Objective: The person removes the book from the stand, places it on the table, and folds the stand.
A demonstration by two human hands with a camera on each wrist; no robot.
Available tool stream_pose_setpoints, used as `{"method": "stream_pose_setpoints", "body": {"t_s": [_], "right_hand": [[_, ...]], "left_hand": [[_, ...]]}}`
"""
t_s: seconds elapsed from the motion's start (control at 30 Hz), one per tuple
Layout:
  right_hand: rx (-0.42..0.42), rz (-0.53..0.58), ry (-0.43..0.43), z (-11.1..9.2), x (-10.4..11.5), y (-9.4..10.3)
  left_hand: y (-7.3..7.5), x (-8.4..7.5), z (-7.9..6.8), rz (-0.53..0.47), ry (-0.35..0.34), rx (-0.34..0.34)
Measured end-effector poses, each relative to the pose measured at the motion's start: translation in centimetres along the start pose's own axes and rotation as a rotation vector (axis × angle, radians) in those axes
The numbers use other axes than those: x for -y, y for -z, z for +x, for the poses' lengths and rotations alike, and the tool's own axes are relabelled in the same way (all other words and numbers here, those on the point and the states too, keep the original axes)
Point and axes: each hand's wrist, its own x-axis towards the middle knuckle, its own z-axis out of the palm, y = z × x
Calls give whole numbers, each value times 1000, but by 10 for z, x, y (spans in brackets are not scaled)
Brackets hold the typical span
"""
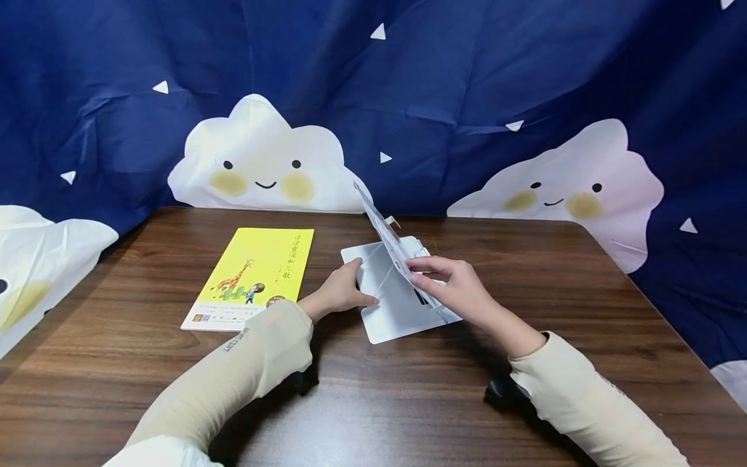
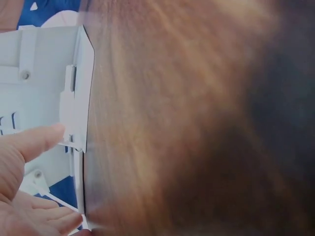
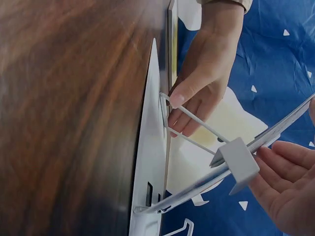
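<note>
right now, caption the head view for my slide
Left hand and right hand at an opened white stand, yellow book beside it.

Cannot read the small print (image 1: 239, 310) on the yellow book (image 1: 265, 253), left of the white stand (image 1: 393, 305), nor see the book's lower right corner (covered by the left sleeve (image 1: 251, 363)). Can make out only part of the dark object (image 1: 499, 392) under the right sleeve (image 1: 589, 402), right of the stand. From the left wrist, get mere blur for the tabletop (image 2: 133, 147) right of the stand. From the right wrist, lose the end of the stand past the bottom edge and some of the right hand (image 3: 288, 182), beside the stand, past the right edge.
</note>
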Motion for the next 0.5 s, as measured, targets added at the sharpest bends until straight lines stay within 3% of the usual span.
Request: {"method": "stream_pose_setpoints", "body": {"t_s": [0.1,0.33,0.5], "right_hand": [[-19,-13,28,-4,1,0],[-92,-98,186,-11,34,-8],[-133,-94,217,-13,35,-12]], "left_hand": [[0,-1,1,7,2,4],[2,-2,-1,24,1,19],[3,0,-2,25,-24,7]]}}
